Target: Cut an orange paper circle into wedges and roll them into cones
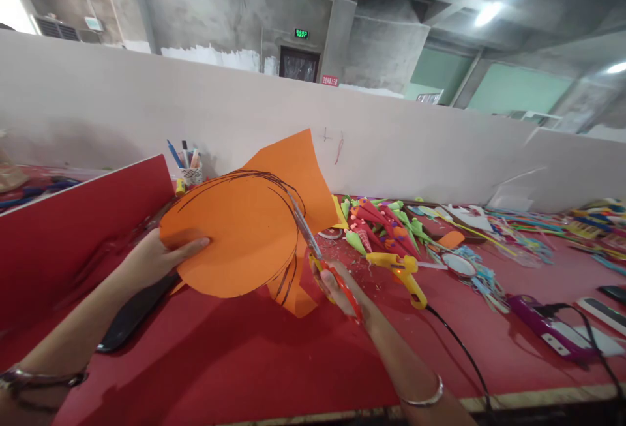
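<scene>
Red cloth covers the worktable (235, 361); above it the left hand (156, 259) pinches the edge of a floppy orange paper sheet (235, 237) scrawled with black loops. The right hand (342, 289) is curled through red-handled steel scissors (313, 246), blades parted on the line. Short snips, with the paper turned into them, should cut cleanest, clear of the yellow glue gun (403, 269) beyond.

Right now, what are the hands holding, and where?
The left hand pinches the orange paper sheet at its left edge; the right hand holds the scissors by their red handles, blades in the sheet.
</scene>
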A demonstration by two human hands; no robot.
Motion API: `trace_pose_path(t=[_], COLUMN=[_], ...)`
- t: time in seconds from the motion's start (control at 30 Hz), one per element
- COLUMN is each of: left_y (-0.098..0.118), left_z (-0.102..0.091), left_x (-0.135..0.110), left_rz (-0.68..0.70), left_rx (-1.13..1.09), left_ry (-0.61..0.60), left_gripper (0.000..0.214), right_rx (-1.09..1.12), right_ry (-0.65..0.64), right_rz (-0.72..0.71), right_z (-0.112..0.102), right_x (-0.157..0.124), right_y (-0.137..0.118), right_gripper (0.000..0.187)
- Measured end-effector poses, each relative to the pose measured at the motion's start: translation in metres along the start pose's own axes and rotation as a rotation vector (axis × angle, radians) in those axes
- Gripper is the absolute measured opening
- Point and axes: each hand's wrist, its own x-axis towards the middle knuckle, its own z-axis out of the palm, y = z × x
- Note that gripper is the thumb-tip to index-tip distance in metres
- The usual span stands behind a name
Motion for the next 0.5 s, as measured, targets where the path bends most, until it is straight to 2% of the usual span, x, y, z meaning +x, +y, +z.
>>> trace_pose_path(t=[0.23,0.4,0.5], left_y=[0.005,0.003,0.004], left_z=[0.001,-0.006,-0.01], left_x=[0.003,0.004,0.003], left_rz=[-0.02,-0.07,-0.112], left_rx=[-0.131,-0.156,-0.144], left_ry=[-0.043,-0.062,-0.122], left_gripper=[0.058,0.053,0.05], right_rx=[-0.08,-0.11,-0.141], right_ry=[0.034,0.052,0.032], right_rz=[-0.036,-0.092,-0.129], right_z=[-0.002,-0.005,-0.003], right_x=[0.0,0.002,0.003], right_y=[0.0,0.0,0.002], right_gripper=[0.052,0.043,0.04])
